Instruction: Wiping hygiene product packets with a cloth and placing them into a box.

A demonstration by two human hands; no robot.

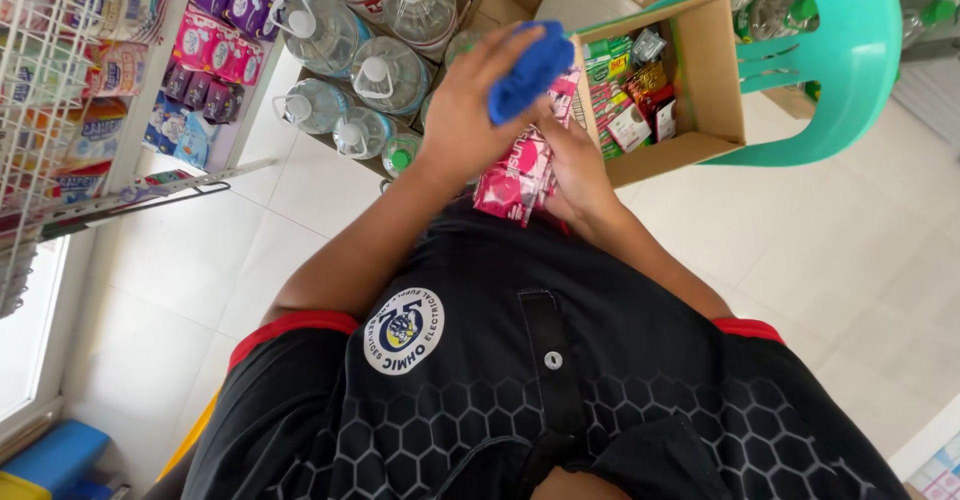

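Brightly and evenly lit by daylight, strongest off the pale floor tiles (820, 250) at right. Only soft, faint shadows. Slightly blurred around the blue cloth (530, 70). Bent by wide-angle distortion toward the edges.

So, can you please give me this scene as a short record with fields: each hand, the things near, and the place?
left hand: holds a blue cloth over the sachets
right hand: holds a strip of pink sachets
box: open cardboard box with small packets, on a green plastic chair
nearby: large water bottles, shelf of packaged goods
floor: white tiles
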